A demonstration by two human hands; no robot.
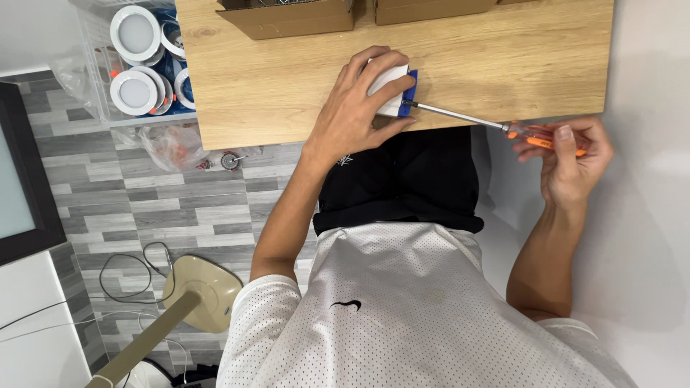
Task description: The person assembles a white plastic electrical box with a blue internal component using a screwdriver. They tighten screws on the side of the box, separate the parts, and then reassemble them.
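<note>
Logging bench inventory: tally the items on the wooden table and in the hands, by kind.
Cardboard boxes: 2
White-and-blue block under left hand, block at: 1
Orange-handled screwdriver in right hand: 1
Total: 4

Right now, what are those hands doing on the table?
A person sits at a wooden table. The left hand presses down on a small white and blue box near the table's edge. The right hand holds a screwdriver by its orange handle, with the metal tip at the blue side of the box. Two cardboard boxes sit at the table's far edge.
</note>
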